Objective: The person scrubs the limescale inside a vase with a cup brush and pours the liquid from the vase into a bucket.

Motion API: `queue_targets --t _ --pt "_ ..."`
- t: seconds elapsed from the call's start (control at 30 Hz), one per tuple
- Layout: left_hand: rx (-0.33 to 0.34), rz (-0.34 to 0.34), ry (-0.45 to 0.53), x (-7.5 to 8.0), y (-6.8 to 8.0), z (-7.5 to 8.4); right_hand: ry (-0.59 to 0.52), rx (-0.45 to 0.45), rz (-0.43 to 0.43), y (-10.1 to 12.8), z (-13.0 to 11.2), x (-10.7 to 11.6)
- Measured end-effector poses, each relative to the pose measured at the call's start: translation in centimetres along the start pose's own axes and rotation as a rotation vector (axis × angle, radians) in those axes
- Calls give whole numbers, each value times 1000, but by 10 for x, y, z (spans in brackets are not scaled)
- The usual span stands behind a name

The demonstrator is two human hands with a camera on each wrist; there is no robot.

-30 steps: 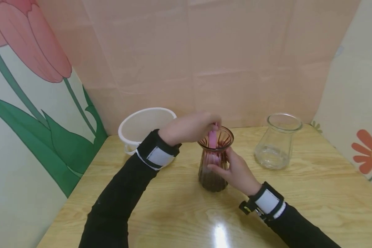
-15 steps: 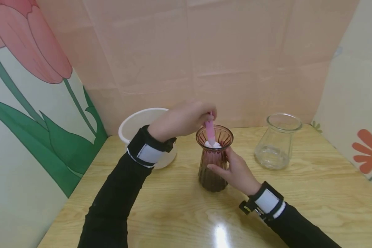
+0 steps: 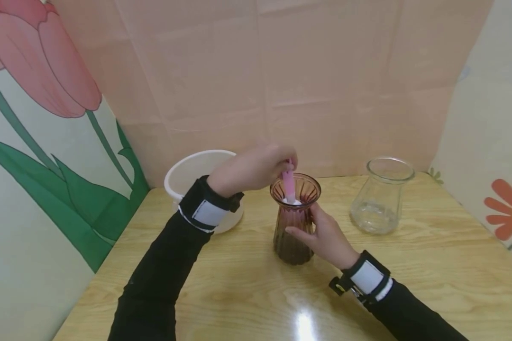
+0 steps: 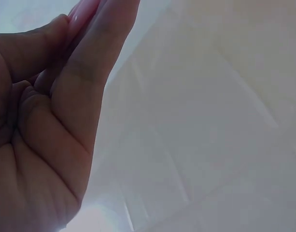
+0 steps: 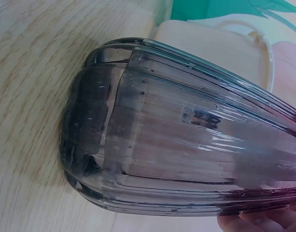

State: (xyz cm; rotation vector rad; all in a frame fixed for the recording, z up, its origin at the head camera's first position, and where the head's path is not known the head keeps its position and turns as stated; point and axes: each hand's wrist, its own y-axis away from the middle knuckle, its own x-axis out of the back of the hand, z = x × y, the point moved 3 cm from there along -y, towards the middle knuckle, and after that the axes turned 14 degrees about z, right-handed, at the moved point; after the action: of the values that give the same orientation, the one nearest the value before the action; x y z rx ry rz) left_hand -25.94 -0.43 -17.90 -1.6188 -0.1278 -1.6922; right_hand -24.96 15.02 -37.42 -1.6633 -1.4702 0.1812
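A ribbed, pink-tinted glass vase (image 3: 294, 222) stands upright near the middle of the wooden table (image 3: 239, 284). My right hand (image 3: 324, 237) grips its body from the right side; the right wrist view shows the vase (image 5: 186, 140) close up. My left hand (image 3: 256, 168) is above the vase's mouth and pinches a pink brush handle (image 3: 288, 182). The brush's white head (image 3: 293, 201) sits inside the vase's neck. In the left wrist view only my left hand's curled fingers (image 4: 56, 96) show, with a bit of pink at their tips.
A white plastic basin (image 3: 196, 175) stands at the back left, partly behind my left forearm. A clear glass vase (image 3: 381, 196) stands at the back right. Pink and flower-printed panels wall in the table on three sides.
My left hand lifted the pink brush partly out of the vase, then lowered it a little again. The right hand and the vase stayed where they were.
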Motion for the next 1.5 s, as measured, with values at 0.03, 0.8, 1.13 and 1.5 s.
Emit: queue_targets --t 0.03,0.8,1.13,1.5 --pt "4 -22 0 -4 0 -1 -1 -1 0 0 0 0" --pt "-63 -202 -100 -69 -10 -12 -4 7 -11 2 -2 2" --pt "-56 -216 -65 -73 -16 -15 -9 -3 -18 1 -2 3" --pt "-49 -159 -26 -75 -14 -16 -7 -16 -15 3 1 5"
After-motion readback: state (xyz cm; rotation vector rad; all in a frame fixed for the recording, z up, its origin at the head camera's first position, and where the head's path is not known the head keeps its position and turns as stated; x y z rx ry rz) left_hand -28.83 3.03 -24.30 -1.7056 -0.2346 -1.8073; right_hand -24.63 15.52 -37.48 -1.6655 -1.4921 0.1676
